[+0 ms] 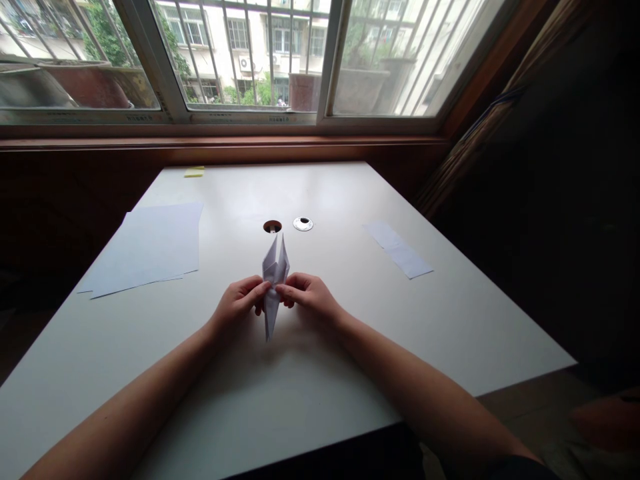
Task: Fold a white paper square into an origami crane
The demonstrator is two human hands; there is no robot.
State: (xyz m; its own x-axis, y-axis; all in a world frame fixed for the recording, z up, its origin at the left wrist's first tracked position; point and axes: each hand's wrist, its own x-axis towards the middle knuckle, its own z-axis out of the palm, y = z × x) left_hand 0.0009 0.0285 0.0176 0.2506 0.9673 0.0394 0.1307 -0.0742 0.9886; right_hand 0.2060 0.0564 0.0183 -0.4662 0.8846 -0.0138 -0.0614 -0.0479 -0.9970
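Between my two hands is a folded piece of white paper (271, 313), narrow and pointed at both ends. Its far end splits into two upright points, while the near end tapers to a tip toward me. My left hand (243, 297) pinches its left side around the middle, thumb on top. From the other side my right hand (306, 296) grips it the same way, the thumbs nearly meeting. The fingers beneath the paper are partly hidden. The paper is held over the white table (320, 373); its exact height above the surface I cannot tell.
White paper sheets (155, 243) lie overlapping on the left. A narrow paper strip (399, 250) rests on the right. Farther off are a round hole (273, 227) in the tabletop, its metal cover (303, 224) and a yellow paper slip (195, 172). A barred window stands behind the table.
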